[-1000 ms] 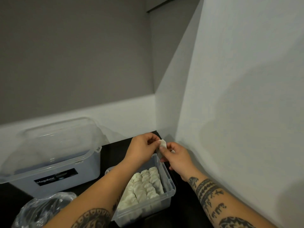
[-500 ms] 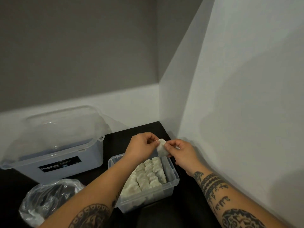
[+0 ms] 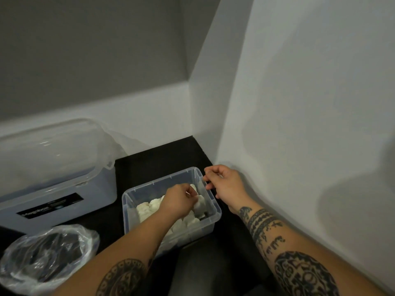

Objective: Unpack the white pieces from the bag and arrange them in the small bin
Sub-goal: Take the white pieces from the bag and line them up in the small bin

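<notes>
Nearest: two tattooed forearms enter from the bottom edge. At lower left, a crumpled clear plastic bag [image 3: 49, 255] sits on the black desk [image 3: 158, 159] with its mouth open upward. Contents not resolvable; only dark shows through. Judged: left open and close to the left arm so each reach is short.

Mid: a small clear rectangular plastic bin [image 3: 130, 212], lid off, stands near the right wall. Lumpy white pieces [image 3: 147, 208] lie packed side by side inside it; the near part is hidden under the left forearm. The far end of the bin shows bare floor, judged to be the space now being filled.

The left hand [image 3: 178, 202] is down inside the bin. Its fingers [image 3: 188, 194] are curled and pinch one white piece [image 3: 193, 187] at the far end of the rows. The low hold reads as placing rather than dropping, to keep the rows tidy.

The right hand [image 3: 227, 185] hangs at the bin's far right rim. Its fingers [image 3: 206, 178] are loosely curled, with nothing visible between them. Contact with the rim: cannot tell. Judged: standing by to steady the bin.

Far: a large translucent lidded storage box with a black label [image 3: 55, 167] sits at left, lid on, apart from the bin. Behind it, grey and white walls meet in a corner.

Task state, judged: well along, bin largely filled.
</notes>
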`<state>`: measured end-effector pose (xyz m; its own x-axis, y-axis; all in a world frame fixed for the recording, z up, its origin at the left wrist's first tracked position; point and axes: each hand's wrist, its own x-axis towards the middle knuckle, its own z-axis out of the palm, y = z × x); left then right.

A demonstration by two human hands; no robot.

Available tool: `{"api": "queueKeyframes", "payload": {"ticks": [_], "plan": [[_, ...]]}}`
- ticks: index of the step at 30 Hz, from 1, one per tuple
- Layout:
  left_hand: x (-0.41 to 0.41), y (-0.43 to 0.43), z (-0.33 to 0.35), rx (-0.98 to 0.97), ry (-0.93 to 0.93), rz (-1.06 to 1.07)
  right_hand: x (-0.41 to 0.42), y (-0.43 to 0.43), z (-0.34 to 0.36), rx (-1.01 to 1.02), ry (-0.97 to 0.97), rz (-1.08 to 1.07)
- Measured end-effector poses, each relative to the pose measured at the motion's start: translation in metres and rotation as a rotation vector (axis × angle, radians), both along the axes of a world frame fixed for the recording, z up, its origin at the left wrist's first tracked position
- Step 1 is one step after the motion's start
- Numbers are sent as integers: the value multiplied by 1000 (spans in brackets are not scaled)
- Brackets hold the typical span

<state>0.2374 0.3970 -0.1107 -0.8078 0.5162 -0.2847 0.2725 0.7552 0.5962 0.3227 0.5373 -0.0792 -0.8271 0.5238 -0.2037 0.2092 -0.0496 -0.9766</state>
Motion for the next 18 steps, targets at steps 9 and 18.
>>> {"api": "queueKeyframes", "payload": {"ticks": [9, 18], "plan": [[3, 4, -18, -108, 72, -80, 2, 1, 2, 30, -8, 22], [0, 3, -21, -171, 132, -114, -2, 3, 5, -56, 12, 7]]}}
